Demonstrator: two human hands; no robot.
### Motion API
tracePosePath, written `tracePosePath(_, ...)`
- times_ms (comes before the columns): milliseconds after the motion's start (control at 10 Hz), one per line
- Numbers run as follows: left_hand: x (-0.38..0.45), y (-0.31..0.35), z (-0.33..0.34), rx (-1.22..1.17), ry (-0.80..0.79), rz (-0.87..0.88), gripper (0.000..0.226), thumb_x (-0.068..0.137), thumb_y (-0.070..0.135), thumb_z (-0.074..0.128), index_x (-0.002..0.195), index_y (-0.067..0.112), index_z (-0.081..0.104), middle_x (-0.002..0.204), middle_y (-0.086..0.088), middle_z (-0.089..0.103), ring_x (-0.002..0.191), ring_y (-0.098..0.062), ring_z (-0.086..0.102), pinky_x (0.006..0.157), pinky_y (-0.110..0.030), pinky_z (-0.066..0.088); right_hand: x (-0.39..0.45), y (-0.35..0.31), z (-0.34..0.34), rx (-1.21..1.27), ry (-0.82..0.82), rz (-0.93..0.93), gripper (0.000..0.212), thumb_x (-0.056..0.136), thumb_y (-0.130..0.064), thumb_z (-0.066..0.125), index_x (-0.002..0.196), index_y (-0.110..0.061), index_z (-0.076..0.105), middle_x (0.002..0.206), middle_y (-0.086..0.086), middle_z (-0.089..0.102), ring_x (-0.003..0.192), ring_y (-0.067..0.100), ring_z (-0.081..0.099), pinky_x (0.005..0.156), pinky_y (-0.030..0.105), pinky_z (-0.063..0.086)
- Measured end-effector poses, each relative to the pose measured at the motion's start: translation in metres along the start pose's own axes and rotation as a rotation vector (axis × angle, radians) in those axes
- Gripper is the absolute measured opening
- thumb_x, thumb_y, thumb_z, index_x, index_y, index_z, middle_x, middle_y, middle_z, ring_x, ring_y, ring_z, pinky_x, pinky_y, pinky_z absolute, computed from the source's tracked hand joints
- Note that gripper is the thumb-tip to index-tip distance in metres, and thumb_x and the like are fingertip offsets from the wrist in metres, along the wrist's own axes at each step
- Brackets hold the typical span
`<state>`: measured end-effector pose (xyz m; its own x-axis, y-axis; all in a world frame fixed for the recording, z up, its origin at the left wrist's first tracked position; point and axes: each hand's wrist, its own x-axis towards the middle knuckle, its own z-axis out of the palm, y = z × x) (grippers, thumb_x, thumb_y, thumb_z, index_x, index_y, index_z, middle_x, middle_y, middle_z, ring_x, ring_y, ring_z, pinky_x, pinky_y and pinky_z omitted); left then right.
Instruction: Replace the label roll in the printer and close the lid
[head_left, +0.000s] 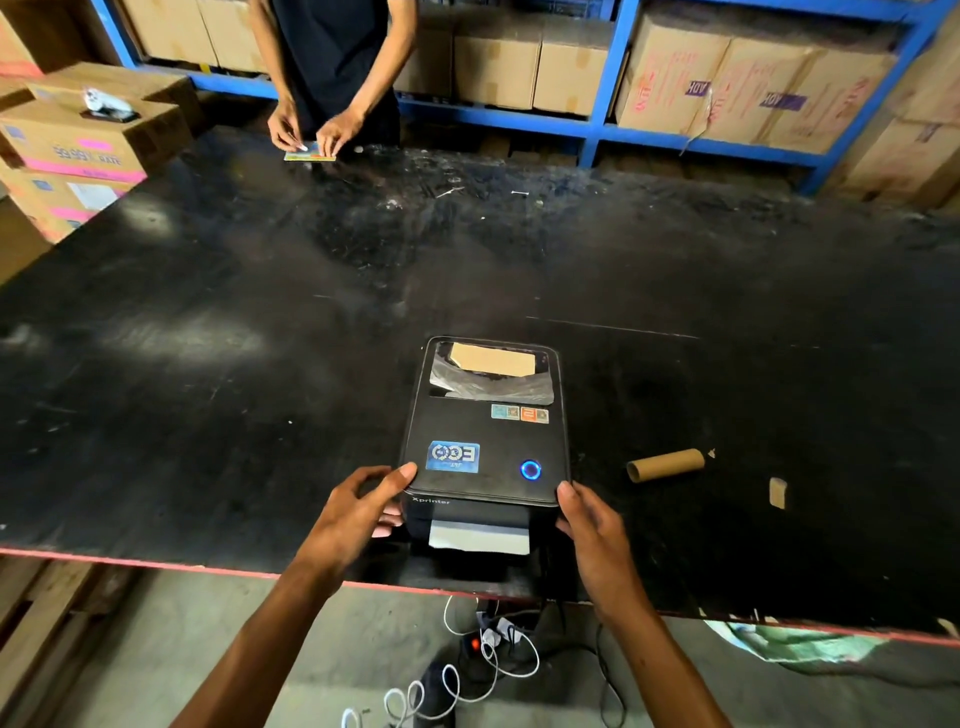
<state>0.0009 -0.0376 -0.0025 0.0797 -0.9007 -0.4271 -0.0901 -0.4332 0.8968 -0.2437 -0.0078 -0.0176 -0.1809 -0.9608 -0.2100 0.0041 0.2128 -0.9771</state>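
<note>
A black label printer (485, 431) stands near the front edge of the black table (260, 338), its lid down and a blue ring light lit. White label paper (480, 538) sticks out of its front slot. My left hand (358, 512) grips the printer's front left corner, thumb on the lid. My right hand (589, 525) holds the front right corner. An empty brown cardboard core (665, 464) lies on the table to the right of the printer.
A small cardboard scrap (777, 492) lies right of the core. Another person (332, 67) stands at the far edge handling a card (310, 151). Cardboard boxes fill blue shelves (597, 124) behind and stack at left. Cables (488, 660) lie on the floor below.
</note>
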Motion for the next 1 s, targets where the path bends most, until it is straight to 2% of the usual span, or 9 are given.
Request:
tracePosePath(200, -0.001, -0.001, -0.001, -0.010, -0.021, 0.004, 0.043, 0.081, 0.047, 0.061, 0.110, 0.014, 0.061, 0.098, -0.013, 0.070, 0.088, -0.028, 0.068, 0.069, -0.030, 0.054, 0.001, 0.002, 0.000, -0.014, 0.006, 0.016, 0.019, 0.089, -0.034, 0.057, 0.097, -0.023, 0.069, 0.094, -0.012, 0.075, 0.100, 0.008, 0.067, 0.090, 0.031, 0.049)
tracePosePath(300, 0.001, -0.001, -0.002, -0.014, -0.032, -0.008, 0.057, 0.071, 0.056, 0.062, 0.110, 0.015, 0.061, 0.100, -0.013, 0.070, 0.090, -0.028, 0.068, 0.071, -0.031, 0.055, 0.000, 0.000, 0.001, -0.015, 0.006, 0.027, 0.038, 0.082, -0.049, 0.060, 0.105, -0.019, 0.067, 0.103, -0.004, 0.074, 0.102, 0.009, 0.066, 0.095, 0.035, 0.049)
tracePosePath(400, 0.001, -0.001, -0.001, -0.006, -0.042, -0.012, 0.066, 0.064, 0.061, 0.059, 0.111, 0.015, 0.061, 0.103, -0.012, 0.069, 0.093, -0.028, 0.067, 0.079, -0.037, 0.056, -0.001, -0.002, 0.003, -0.020, 0.018, 0.035, 0.035, 0.084, -0.048, 0.058, 0.104, -0.021, 0.067, 0.105, -0.002, 0.072, 0.103, 0.010, 0.066, 0.099, 0.039, 0.048)
tracePosePath(500, 0.001, -0.001, -0.001, -0.019, -0.047, -0.012, 0.064, 0.065, 0.059, 0.061, 0.108, 0.012, 0.063, 0.096, -0.013, 0.070, 0.088, -0.027, 0.068, 0.081, -0.039, 0.057, -0.002, -0.001, 0.004, -0.026, 0.044, 0.006, 0.065, 0.071, -0.067, 0.058, 0.110, -0.015, 0.066, 0.112, 0.004, 0.071, 0.110, 0.018, 0.063, 0.103, 0.047, 0.045)
tracePosePath(600, 0.002, 0.000, -0.001, -0.026, -0.053, -0.024, 0.053, 0.074, 0.052, 0.062, 0.106, 0.009, 0.064, 0.088, -0.010, 0.069, 0.082, -0.024, 0.067, 0.076, -0.035, 0.056, 0.000, 0.002, 0.002, -0.043, 0.039, 0.026, 0.082, 0.062, -0.078, 0.057, 0.114, -0.014, 0.063, 0.115, 0.003, 0.070, 0.111, 0.016, 0.062, 0.104, 0.048, 0.044)
tracePosePath(700, 0.003, -0.001, -0.002, -0.029, -0.070, -0.014, 0.054, 0.072, 0.052, 0.061, 0.104, 0.009, 0.065, 0.085, -0.009, 0.069, 0.080, -0.023, 0.066, 0.072, -0.033, 0.054, 0.000, 0.003, 0.002, -0.052, 0.038, 0.020, 0.089, 0.059, -0.081, 0.055, 0.117, -0.014, 0.062, 0.117, 0.003, 0.068, 0.113, 0.015, 0.061, 0.105, 0.046, 0.044)
tracePosePath(800, 0.002, 0.001, -0.001, -0.025, -0.081, -0.024, 0.047, 0.079, 0.047, 0.060, 0.105, 0.008, 0.065, 0.084, -0.009, 0.069, 0.080, -0.023, 0.066, 0.072, -0.032, 0.053, 0.002, 0.006, 0.001, -0.074, 0.047, 0.039, 0.092, 0.058, -0.082, 0.053, 0.120, -0.015, 0.060, 0.118, 0.001, 0.066, 0.115, 0.015, 0.059, 0.105, 0.042, 0.044)
tracePosePath(900, 0.000, 0.004, -0.003, -0.012, -0.074, -0.042, 0.053, 0.075, 0.056, 0.059, 0.104, 0.012, 0.065, 0.088, -0.010, 0.071, 0.085, -0.026, 0.068, 0.071, -0.030, 0.053, 0.001, 0.003, 0.002, -0.051, 0.016, 0.045, 0.072, 0.065, -0.074, 0.050, 0.117, -0.026, 0.062, 0.121, -0.004, 0.065, 0.117, 0.013, 0.058, 0.107, 0.045, 0.042)
tracePosePath(1000, -0.020, -0.015, -0.019, -0.084, 0.037, -0.054, 0.084, 0.039, 0.083, 0.065, 0.098, 0.023, 0.067, 0.086, -0.006, 0.078, 0.079, -0.016, 0.073, 0.064, -0.026, 0.056, -0.018, 0.022, -0.012, 0.034, 0.174, 0.067, 0.075, 0.048, -0.087, 0.057, 0.102, -0.035, 0.064, 0.124, 0.004, 0.064, 0.114, 0.020, 0.059, 0.106, 0.051, 0.041)
